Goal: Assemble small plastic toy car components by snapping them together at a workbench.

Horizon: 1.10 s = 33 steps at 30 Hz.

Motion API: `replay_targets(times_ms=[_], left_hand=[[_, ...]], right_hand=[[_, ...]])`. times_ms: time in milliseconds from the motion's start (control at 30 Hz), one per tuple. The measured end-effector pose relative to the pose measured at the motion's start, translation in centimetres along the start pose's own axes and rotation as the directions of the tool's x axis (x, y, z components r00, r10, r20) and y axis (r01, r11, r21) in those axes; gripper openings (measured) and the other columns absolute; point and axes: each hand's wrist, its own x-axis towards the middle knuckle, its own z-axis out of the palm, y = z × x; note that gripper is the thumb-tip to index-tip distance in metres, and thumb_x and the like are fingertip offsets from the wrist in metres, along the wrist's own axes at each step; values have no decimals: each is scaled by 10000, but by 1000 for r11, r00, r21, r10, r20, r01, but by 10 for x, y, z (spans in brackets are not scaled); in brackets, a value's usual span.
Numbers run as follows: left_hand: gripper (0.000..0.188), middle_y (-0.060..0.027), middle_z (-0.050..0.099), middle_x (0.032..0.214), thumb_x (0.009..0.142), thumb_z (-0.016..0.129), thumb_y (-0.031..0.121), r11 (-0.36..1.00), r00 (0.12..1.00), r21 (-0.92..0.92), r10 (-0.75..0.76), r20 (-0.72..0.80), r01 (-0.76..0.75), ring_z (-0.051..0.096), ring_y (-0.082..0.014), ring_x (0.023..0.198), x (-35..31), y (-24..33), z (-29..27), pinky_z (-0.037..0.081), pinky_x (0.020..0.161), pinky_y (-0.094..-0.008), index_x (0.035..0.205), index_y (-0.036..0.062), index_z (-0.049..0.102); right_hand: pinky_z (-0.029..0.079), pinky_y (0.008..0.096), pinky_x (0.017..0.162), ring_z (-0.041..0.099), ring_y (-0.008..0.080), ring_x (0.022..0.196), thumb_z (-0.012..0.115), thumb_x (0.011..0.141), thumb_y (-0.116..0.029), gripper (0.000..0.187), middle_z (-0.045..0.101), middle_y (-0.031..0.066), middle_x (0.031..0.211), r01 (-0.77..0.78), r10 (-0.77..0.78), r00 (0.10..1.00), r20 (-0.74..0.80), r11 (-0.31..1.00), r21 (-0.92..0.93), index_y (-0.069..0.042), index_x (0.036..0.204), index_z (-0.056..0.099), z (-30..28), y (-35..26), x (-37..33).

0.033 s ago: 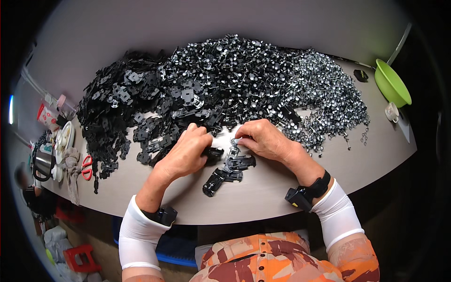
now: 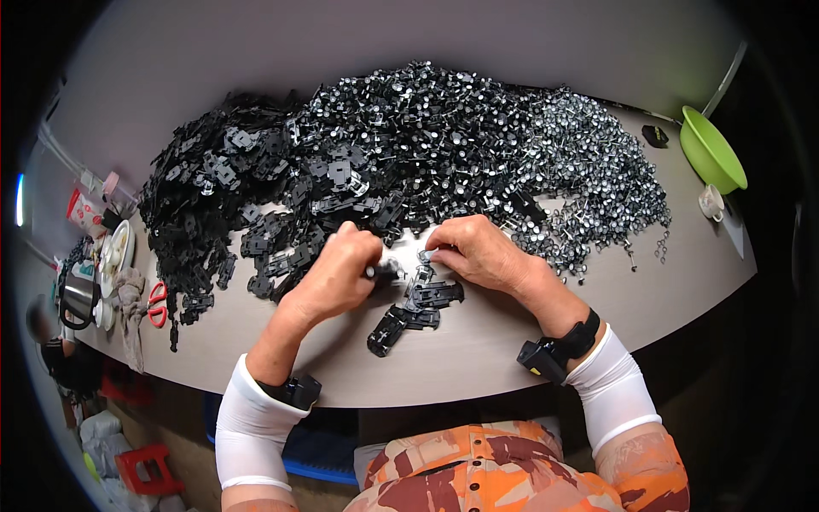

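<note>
Right hand (image 2: 479, 249) pinches a small shiny piece (image 2: 426, 255); left hand (image 2: 339, 270) curls at a blurred dark part (image 2: 391, 270), grip unclear; just below, a few black plates (image 2: 437, 295) are perhaps done; black heap (image 2: 213, 162) and silvery heap (image 2: 597, 158) suggest much left

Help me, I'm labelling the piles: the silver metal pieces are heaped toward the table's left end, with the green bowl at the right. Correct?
No: the head view shows the silver metal pieces heaped toward the right end of the table, not left. The green bowl is there too.
</note>
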Motion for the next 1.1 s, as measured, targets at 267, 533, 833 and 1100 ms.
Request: replay_targets(times_ms=[267,533,833,1100], left_hand=[[136,-207,578,826,850,556,-5,944,972,-236,-234,17,231,561,-350,764,-16,-1,-10,447,704,-398,980,-16,517],[154,-210,618,840,856,587,127,957,951,77,-287,115,279,593,-410,817,-5,20,3,465,696,-455,933,-5,609],[132,-84,543,690,792,683,72,887,981,-435,-192,-38,157,519,-164,599,-12,-14,-5,425,570,-299,872,-32,676],[224,-112,492,757,673,775,136,967,958,-38,-256,-130,253,532,-282,731,5,12,14,429,641,-378,744,-16,627]], right_hand=[[524,371,692,652,305,754,665,794,-75,100,663,143,808,20,-20,1000,-13,1000,-7,3,857,661,-4,-1,0],[529,368,681,656,300,752,664,791,-59,85,664,145,794,35,-37,995,-95,999,-14,8,842,661,-5,-5,-1],[522,363,655,648,284,716,666,790,-49,66,655,133,770,104,-101,991,-83,994,26,2,832,665,-4,-2,2],[524,362,674,652,292,732,665,784,-46,70,662,140,783,81,-76,990,-119,996,36,-1,837,669,-2,3,1]])
